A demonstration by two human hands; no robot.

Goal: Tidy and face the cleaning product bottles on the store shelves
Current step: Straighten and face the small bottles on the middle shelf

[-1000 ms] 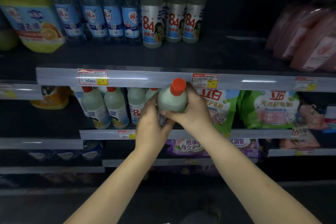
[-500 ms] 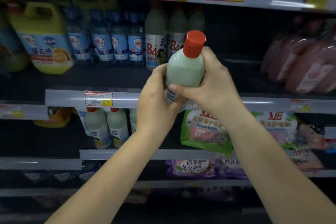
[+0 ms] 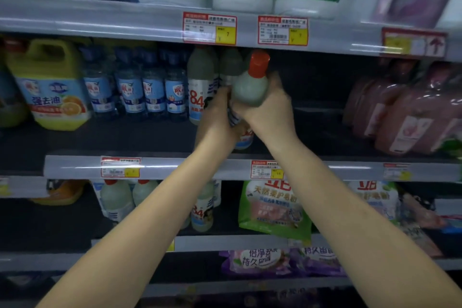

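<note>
We face dim store shelving w/ grey price rails carrying red-and-yellow price tags, green-and-white packs up top and green detergent pouches lower right. Our left hand and right hand sit close together, both wrapped round the red-capped disinfectant bottle, held upright over the middle shelf just right of the standing "84" bottles. That shelf also holds a yellow dish-soap jug, blue-labelled bottles and pink refill pouches (blurred); more red-capped bottles stand one shelf down.
</note>
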